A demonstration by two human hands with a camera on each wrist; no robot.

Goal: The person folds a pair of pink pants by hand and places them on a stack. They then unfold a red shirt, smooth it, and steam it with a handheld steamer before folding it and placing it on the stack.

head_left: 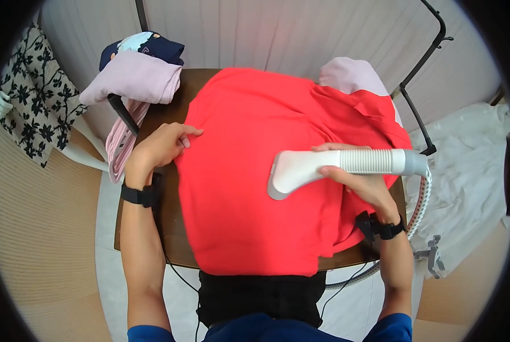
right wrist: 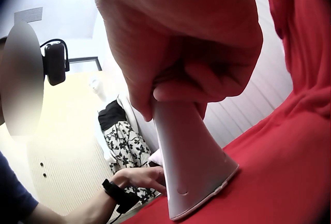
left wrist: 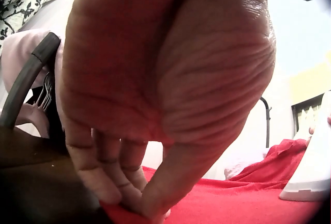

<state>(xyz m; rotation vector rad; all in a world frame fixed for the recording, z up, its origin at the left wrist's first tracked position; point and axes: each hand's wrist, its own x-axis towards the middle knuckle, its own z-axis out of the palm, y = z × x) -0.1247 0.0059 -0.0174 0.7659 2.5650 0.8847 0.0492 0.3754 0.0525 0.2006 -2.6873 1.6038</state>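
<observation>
A red garment (head_left: 238, 171) lies spread over a brown table, rumpled towards its right side. At its left edge the left hand (head_left: 166, 143) pinches the cloth; in the left wrist view that hand's (left wrist: 165, 79) fingertips and thumb meet on a fold of red fabric (left wrist: 201, 203). The right hand (head_left: 360, 182) grips the ribbed handle of a white steamer (head_left: 300, 168), whose wide head points left over the middle of the cloth. From the right wrist, the fingers of the right hand (right wrist: 181, 42) wrap the steamer (right wrist: 189, 162), and its head's edge is at the red surface.
Folded pink and navy clothes (head_left: 135, 77) lie at the table's back left, by a dark metal bar (head_left: 123, 114). A pale pink cloth (head_left: 354, 77) shows behind the red one. The steamer's hose (head_left: 423, 199) bends down at the right, beside white fabric (head_left: 460, 182). Brown tabletop (head_left: 175, 228) shows front left.
</observation>
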